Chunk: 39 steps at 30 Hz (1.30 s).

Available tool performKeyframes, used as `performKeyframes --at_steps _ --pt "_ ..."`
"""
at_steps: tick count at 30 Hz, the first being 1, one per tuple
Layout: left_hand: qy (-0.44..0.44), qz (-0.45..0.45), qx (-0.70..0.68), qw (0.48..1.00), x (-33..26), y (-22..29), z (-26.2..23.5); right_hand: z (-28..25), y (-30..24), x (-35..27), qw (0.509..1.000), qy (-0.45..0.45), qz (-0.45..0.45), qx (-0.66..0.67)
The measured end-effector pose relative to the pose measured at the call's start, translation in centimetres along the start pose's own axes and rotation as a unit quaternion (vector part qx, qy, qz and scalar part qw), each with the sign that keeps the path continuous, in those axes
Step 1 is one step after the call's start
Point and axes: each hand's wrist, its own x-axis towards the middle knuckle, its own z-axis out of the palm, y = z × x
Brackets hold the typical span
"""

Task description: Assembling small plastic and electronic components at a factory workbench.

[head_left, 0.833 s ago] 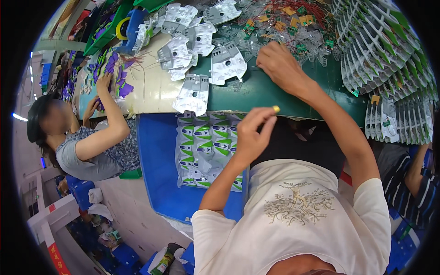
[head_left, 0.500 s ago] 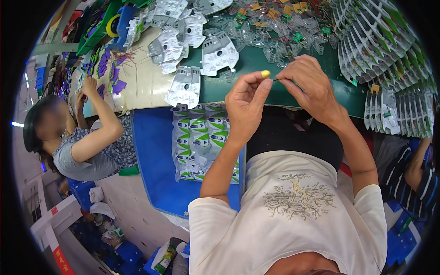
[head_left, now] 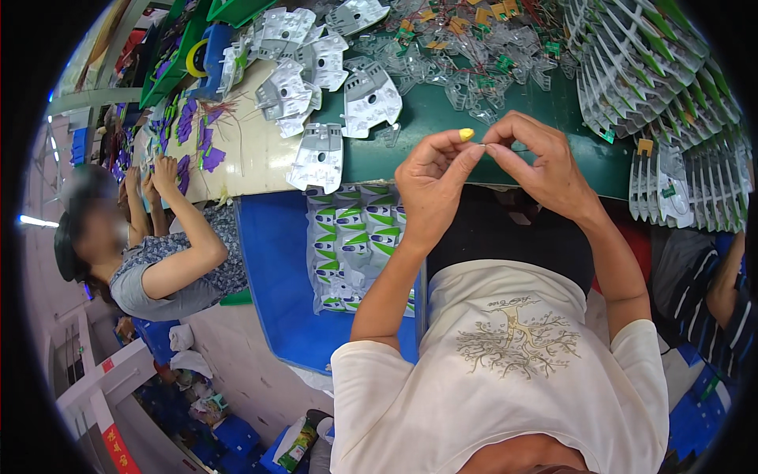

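My left hand and my right hand meet over the front edge of the green bench. A yellow finger cover sits on one fingertip of my left hand. Both hands are pinched, fingertips almost touching, around a thin wire that the fingers mostly hide. Grey-white plastic housings lie left of my hands, one of them close to the bench edge. Beyond my fingers spreads a heap of clear plastic pieces with small green boards and red wires among them.
Stacked grey and green housings rise at the right. Below the bench, a blue bin holds bagged white-green parts. At left a co-worker handles small parts near purple pieces. Another person's striped sleeve shows at right.
My hands have drawn slightly closer together, and the fingertips now nearly touch. The view has shifted a little. At left, the co-worker's hands have moved lower.
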Motion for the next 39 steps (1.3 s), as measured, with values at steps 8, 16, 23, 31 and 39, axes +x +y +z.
performKeyframes --at_steps 8,16,23,31,39 --pt "-0.010 0.000 0.044 0.999 0.0 -1.1 -0.5 0.1 0.6 0.3 0.999 -0.027 -0.018 -0.020" --pt "-0.087 -0.317 -0.192 0.925 1.2 -0.7 -3.0 0.1 3.3 1.7 0.987 -0.104 0.048 0.116" --pt "-0.032 0.110 0.354 0.928 4.3 1.3 -6.4 -1.8 1.9 4.7 0.977 0.032 0.009 0.209" --pt "-0.006 0.260 0.643 0.720 6.8 -0.3 -9.6 -5.0 -0.3 7.0 0.932 0.077 -0.030 0.352" --pt "-0.125 0.324 0.563 0.750 -1.9 0.0 -3.7 -1.2 -0.1 -0.8 0.993 0.059 0.104 -0.006"
